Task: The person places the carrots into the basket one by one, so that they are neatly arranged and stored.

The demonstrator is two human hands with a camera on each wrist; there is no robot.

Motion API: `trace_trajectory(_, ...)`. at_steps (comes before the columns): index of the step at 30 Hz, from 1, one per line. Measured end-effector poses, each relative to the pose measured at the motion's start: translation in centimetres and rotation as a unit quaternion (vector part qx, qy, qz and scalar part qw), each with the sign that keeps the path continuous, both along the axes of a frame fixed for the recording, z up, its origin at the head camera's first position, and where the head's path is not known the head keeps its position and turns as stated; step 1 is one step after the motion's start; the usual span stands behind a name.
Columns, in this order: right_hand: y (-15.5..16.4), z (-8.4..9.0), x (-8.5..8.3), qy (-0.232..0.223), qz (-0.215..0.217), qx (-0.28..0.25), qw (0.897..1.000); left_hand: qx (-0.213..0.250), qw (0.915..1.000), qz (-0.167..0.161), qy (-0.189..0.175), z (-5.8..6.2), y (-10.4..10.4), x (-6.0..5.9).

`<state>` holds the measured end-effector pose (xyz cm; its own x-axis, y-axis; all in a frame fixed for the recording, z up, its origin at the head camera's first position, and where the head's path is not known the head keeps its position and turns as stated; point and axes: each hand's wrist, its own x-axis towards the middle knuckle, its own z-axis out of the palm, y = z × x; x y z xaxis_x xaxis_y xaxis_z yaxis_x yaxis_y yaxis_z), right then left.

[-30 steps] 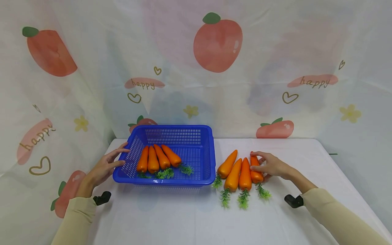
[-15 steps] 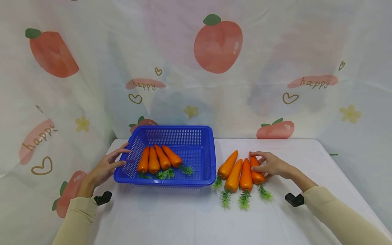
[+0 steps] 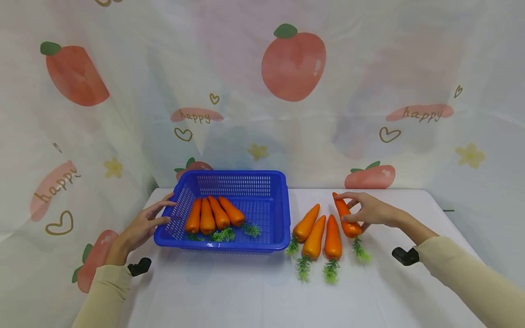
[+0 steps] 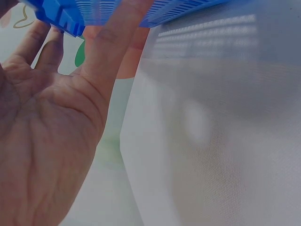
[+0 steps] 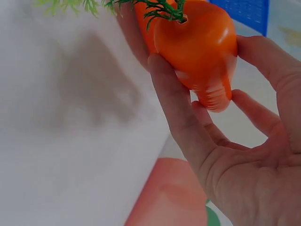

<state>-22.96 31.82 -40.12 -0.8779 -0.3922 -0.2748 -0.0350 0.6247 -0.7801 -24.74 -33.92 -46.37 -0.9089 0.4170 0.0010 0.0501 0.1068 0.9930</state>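
A blue slotted basket (image 3: pixel 279 191) sits on the white table and holds several orange toy carrots (image 3: pixel 213 213) with green tops. My left hand (image 3: pixel 145 223) rests with straight fingers against the basket's left rim (image 4: pixel 61 16). Three more carrots (image 3: pixel 316 230) lie side by side right of the basket. My right hand (image 3: pixel 369 212) grips a further carrot (image 3: pixel 346 214) between thumb and fingers, lifted a little off the table and tilted. In the right wrist view that carrot (image 5: pixel 197 52) sits between my thumb and fingers.
A printed cloth backdrop with peaches and "happy" lettering (image 3: pixel 293 64) encloses the table at the back and both sides. The table's white cover (image 3: pixel 246 291) stretches toward me. Black wrist mounts (image 3: pixel 404 256) show at both sleeves.
My right hand has closed on the rightmost carrot and raised it up and back from the row. The left hand has stayed on the basket rim.
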Motion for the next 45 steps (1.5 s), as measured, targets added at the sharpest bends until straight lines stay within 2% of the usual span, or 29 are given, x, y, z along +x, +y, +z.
trace_trajectory(9, 0.3, 3.8, -0.2, 0.046, 0.018, 0.005, 0.999, -0.006, 1.0000, 0.003, -0.001, 0.2, 0.1, 0.1)
trace_trajectory(17, 0.5, 6.8, -0.6, 0.101, 0.011, -0.036, 0.994, -0.012, 0.9999, 0.005, -0.001, 0.3, 0.3, 0.3)
trace_trajectory(23, 0.3, 8.4, -1.0, 0.125, 0.011, -0.045, 0.991, -0.019, 0.9998, 0.010, 0.000, 0.3, 0.3, 0.3)
trace_trajectory(35, -0.8, 9.2, -1.4, 0.125, 0.028, -0.063, 0.990, -0.020, 0.9997, 0.013, 0.003, 0.3, 0.4, 0.3)
trace_trajectory(45, -3.1, 9.5, -2.5, 0.122, 0.044, -0.047, 0.990, -0.023, 0.9996, 0.017, 0.004, 0.3, 0.4, 0.4)
